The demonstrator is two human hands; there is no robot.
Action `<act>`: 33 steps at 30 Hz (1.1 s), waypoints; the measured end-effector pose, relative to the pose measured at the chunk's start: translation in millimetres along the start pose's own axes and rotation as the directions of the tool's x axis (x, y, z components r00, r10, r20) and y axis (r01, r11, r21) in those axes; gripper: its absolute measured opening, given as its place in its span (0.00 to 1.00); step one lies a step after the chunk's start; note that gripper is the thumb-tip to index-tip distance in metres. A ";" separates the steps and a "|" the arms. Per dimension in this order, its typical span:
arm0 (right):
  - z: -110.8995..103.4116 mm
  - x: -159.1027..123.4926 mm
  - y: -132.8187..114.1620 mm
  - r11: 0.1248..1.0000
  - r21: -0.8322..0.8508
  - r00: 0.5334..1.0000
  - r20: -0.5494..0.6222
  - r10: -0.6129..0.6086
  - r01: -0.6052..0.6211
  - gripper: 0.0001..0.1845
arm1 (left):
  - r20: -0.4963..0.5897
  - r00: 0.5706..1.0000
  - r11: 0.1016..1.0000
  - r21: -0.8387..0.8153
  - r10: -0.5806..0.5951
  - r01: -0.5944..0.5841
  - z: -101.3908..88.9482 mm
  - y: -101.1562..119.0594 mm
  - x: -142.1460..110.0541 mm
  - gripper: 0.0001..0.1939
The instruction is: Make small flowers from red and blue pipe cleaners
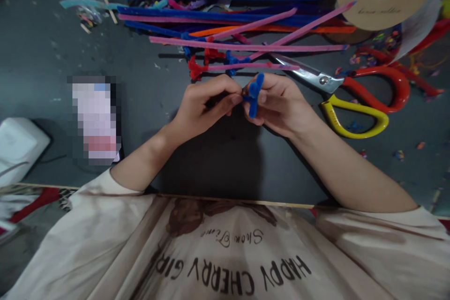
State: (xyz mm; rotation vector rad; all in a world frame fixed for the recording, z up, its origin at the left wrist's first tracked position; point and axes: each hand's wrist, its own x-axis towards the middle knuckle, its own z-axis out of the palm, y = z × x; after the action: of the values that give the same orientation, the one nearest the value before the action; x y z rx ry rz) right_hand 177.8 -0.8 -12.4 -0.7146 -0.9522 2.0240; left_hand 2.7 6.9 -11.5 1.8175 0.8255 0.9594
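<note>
Both hands meet over the dark table around a bent blue pipe cleaner (pixel 256 96). My left hand (pixel 207 101) pinches its thin end between thumb and forefinger. On the other side, the fingers of my right hand (pixel 281 103) are closed round the looped part, which sticks up in front of them. Just beyond the hands lie shaped pipe cleaners: a red one (pixel 197 69) on a pink stem and a blue one (pixel 234 60). A pair of scissors (pixel 326 79) with a red and a yellow handle rests to the right of my right hand.
Long pink pipe cleaners (pixel 246 47), blue ones and an orange one (pixel 316 29) lie across the back. A ribbon spool (pixel 355 4) stands at the back right, with coloured scraps near it. To the left are a phone (pixel 96 122) and a white box-shaped device (pixel 21 145).
</note>
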 end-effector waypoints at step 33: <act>-0.5 1.9 7.3 0.947 -0.214 0.920 -0.260 -0.292 0.240 0.15 | -0.242 0.962 0.992 -0.050 -0.122 0.113 7.7 -12.9 4.9 0.13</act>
State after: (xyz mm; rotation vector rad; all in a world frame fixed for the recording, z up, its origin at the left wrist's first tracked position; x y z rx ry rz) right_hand 174.3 -2.1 -18.9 -0.8967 -1.0047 1.5590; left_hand 9.8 12.8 -24.3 1.6191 1.0493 1.1284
